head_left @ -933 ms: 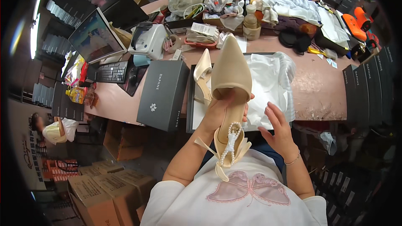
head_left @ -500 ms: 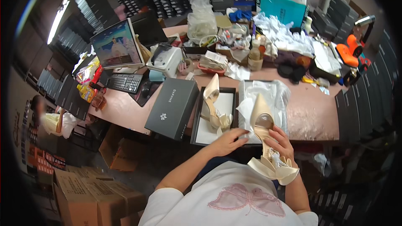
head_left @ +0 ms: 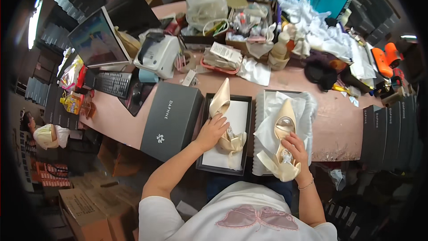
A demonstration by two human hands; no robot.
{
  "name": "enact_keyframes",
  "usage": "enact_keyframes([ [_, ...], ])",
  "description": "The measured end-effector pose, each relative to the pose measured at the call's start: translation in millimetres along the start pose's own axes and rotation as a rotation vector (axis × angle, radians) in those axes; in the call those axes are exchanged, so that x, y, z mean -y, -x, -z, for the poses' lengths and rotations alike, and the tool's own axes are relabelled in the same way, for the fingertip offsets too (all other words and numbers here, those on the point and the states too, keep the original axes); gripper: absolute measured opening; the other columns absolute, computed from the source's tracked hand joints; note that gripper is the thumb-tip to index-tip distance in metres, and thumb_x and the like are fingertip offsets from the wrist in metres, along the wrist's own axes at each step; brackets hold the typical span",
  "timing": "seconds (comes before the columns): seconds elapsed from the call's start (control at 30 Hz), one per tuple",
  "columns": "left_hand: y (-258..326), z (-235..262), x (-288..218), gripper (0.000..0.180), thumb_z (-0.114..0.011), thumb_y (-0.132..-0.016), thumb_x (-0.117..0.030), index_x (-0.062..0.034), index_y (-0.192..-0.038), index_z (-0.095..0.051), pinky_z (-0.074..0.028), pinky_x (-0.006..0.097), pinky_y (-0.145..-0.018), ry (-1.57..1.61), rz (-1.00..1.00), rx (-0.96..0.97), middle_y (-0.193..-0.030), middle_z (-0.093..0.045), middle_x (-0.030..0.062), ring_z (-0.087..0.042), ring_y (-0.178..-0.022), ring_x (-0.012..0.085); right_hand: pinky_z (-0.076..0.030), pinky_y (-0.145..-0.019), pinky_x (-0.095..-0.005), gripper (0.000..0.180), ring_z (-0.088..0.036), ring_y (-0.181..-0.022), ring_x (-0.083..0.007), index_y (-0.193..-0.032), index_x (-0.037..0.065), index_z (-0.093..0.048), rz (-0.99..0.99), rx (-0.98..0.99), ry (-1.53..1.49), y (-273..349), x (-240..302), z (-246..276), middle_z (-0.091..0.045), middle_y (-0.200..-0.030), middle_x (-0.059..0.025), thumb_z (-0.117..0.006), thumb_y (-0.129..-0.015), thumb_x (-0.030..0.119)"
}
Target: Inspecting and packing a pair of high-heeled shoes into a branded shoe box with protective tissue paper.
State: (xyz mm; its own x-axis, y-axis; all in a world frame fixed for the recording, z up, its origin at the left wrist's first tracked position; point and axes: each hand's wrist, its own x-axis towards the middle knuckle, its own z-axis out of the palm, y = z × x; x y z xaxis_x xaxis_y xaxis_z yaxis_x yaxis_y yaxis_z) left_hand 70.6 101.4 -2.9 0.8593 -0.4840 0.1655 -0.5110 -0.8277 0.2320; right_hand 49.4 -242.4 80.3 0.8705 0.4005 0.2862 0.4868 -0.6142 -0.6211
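Note:
Two cream pointed-toe shoes with bows and glittering trim are in front of me, toes pointing away. My left hand point(head_left: 212, 132) has its fingers round the middle of the left shoe point(head_left: 220, 102), which lies over a dark shoe box base point(head_left: 243, 169) with a white bottom. The fingers of my right hand point(head_left: 295, 151) grip the right shoe point(head_left: 285, 119) near its strap. That shoe is over a second box point(head_left: 261, 147) lined with white tissue and padded wrap; whether it rests there I cannot tell. Its bow end sticks out toward me.
A dark box lid point(head_left: 171, 120) lies left of the boxes, near a keyboard point(head_left: 111, 83), monitor point(head_left: 99, 40) and label printer point(head_left: 158, 56). Behind are a red tray of cards point(head_left: 223, 58) and heaped white tissue point(head_left: 307, 22). Stacked shoe boxes point(head_left: 388, 129) stand at right, cartons point(head_left: 96, 209) at lower left.
My left hand has moved from between the boxes onto the left shoe. My right hand has brought the other shoe lower over the lined box. The view has shifted.

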Motion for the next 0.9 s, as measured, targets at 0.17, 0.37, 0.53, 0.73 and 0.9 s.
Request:
enact_keyframes([
  [0.17,21,-13,-5,0.043,-0.056,-0.078,-0.001,-0.0044,-0.12,-0.06,-0.042,0.038,-0.103,0.112,0.141,-0.043,-0.126,-0.053,0.0097,-0.039,-0.13,0.0314,-0.046,-0.091,-0.0373,0.039,-0.053,-0.106,-0.0332,-0.113,0.002,-0.053,-0.1,0.436,0.038,-9,-34,-37,-0.053,-0.113,-0.0148,-0.059,-0.074,0.003],
  [0.37,12,-12,6,0.044,-0.057,-0.076,0.002,-0.0031,-0.119,-0.06,-0.042,0.039,-0.103,0.143,0.087,-0.015,-0.124,-0.055,0.0089,-0.041,-0.128,0.0328,-0.046,-0.092,-0.0372,0.039,-0.053,-0.108,-0.0327,-0.115,0.003,-0.053,-0.178,0.415,0.041,-11,-29,-42,-0.052,-0.116,-0.0153,-0.058,-0.076,0.002],
  [0.53,11,19,0,0.042,-0.059,-0.075,0.002,-0.0035,-0.117,-0.063,-0.042,0.039,-0.103,0.227,0.073,-0.047,-0.121,-0.057,0.0095,-0.044,-0.125,0.0336,-0.046,-0.093,-0.0362,0.05,-0.054,-0.107,-0.0328,-0.127,0.01,-0.054,-0.198,0.414,-0.018,-9,-18,-30,-0.052,-0.118,-0.0158,-0.06,-0.078,0.003],
  [0.73,5,127,-60,0.038,-0.07,-0.075,-0.003,-0.0119,-0.112,-0.068,-0.047,0.036,-0.098,-0.058,-0.254,-0.519,-0.123,-0.056,0.0091,-0.048,-0.121,0.0299,-0.038,-0.102,-0.0485,0.049,-0.051,-0.112,-0.0334,-0.123,0.019,-0.061,0.207,0.066,0.061,-5,9,3,-0.053,-0.118,-0.0147,-0.066,-0.075,0.007],
  [0.9,17,159,-99,0.036,-0.069,-0.078,-0.007,-0.0184,-0.112,-0.069,-0.044,0.038,-0.1,-0.096,-0.394,-0.626,-0.123,-0.057,0.0075,-0.051,-0.117,0.0284,-0.027,-0.111,-0.0533,0.039,-0.05,-0.115,-0.0284,-0.113,0.024,-0.067,0.472,-0.175,0.226,-6,61,39,-0.053,-0.12,-0.0105,-0.067,-0.076,0.014],
])
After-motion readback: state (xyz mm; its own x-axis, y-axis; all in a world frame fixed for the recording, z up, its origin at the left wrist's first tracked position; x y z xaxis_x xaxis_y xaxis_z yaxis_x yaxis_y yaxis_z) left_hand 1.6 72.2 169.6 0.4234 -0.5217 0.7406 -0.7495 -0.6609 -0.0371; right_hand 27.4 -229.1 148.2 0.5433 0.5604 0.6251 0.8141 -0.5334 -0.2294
